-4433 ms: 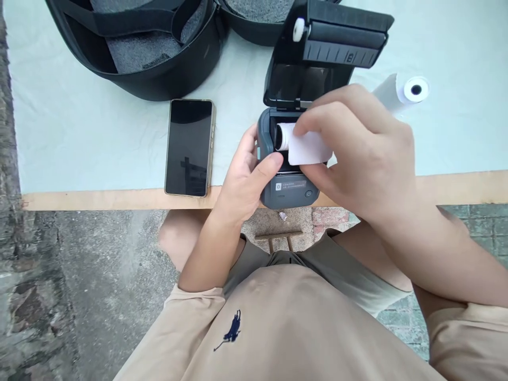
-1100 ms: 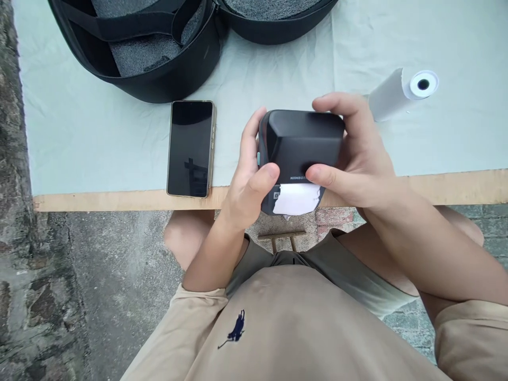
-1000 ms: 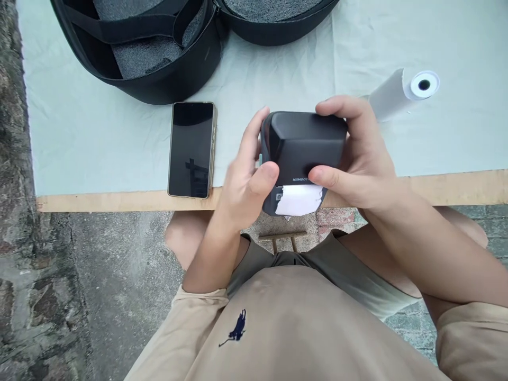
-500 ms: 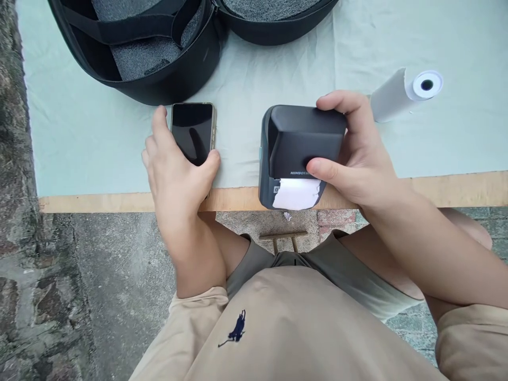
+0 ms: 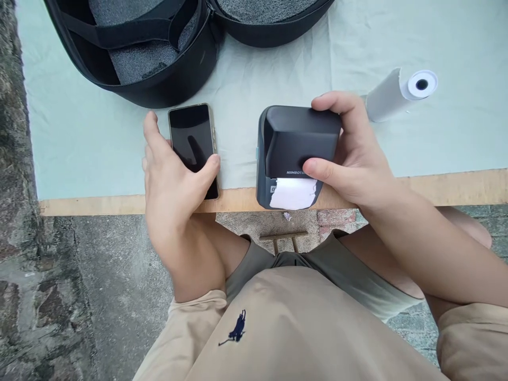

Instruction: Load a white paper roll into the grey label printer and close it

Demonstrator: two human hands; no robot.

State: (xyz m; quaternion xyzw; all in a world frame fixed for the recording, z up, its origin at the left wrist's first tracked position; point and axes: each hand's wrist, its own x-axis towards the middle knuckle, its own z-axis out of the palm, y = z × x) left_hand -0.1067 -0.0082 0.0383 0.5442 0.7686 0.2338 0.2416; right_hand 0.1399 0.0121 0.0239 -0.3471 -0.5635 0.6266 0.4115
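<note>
A black-screened smartphone [image 5: 189, 132] lies at a slight angle near the table's front edge. My left hand [image 5: 169, 180] spans its lower part, thumb at the right edge and a fingertip just showing by the left edge. The index finger sticks out, apart from the phone. My right hand [image 5: 359, 153] grips a dark label printer [image 5: 301, 140] marked NIIMBOT from its right side, thumb on the lid and fingers round the far corner. Torn-edged white paper [image 5: 293, 193] comes out of the printer's near end. Behind the right hand lies a paper roll [image 5: 387, 98], partly unwound.
An open black zip case [image 5: 178, 79] with grey foam and a strap stands at the far left, its other half [image 5: 278, 34] beside it. Pale cloth [image 5: 95, 143] covers the table, with a bare wooden front edge [image 5: 95, 205]. A stone wall [image 5: 24, 296] runs along the left.
The phone has turned slightly anticlockwise, and its lower right corner now shows. My left hand has shifted a little left, its index finger farther from the phone. The right-hand grip on the printer is unchanged.
</note>
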